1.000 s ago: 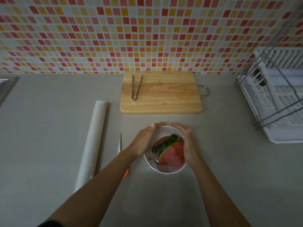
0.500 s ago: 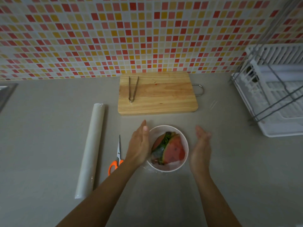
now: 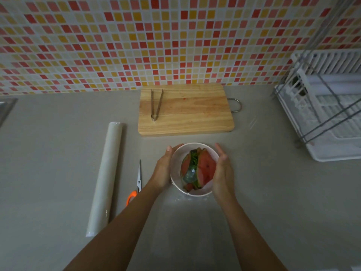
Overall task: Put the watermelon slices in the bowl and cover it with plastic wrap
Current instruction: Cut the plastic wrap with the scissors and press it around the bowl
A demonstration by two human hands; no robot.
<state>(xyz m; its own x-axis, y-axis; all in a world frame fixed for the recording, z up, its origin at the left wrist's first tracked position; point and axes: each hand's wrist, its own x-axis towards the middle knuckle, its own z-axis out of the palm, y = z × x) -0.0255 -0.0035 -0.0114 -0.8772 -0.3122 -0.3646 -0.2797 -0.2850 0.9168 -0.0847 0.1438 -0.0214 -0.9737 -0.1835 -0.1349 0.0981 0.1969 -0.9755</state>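
From the head camera, the white bowl (image 3: 192,170) sits on the grey counter (image 3: 273,192), just in front of the wooden cutting board (image 3: 186,109). The watermelon slices (image 3: 197,169) are already inside it, standing on edge with their green rinds together in the middle. A glossy patch over the fruit and a faint sheen on the counter around the bowl suggest a sheet of plastic wrap (image 3: 188,176) is draped over it, though the film is too clear to trace its edges with confidence.

The left hand (image 3: 163,170) lies flat against the bowl's left wall and the right hand (image 3: 221,171) against its right wall, fingers together and extended, palms cupping rather than pinching anything.

To the left of the bowl lie the scissors (image 3: 136,182) with orange handles, and further left the wrap roll (image 3: 105,177). Metal tongs (image 3: 156,104) rest on the board, and a white dish rack (image 3: 328,114) stands well to the right of the bowl.

The film is likely light, limp and clingy, prone to wrinkling; it is best pressed down along the rim and walls. The bowl looks rigid and moderately weighted by wet fruit, so holding its sides should steady it.
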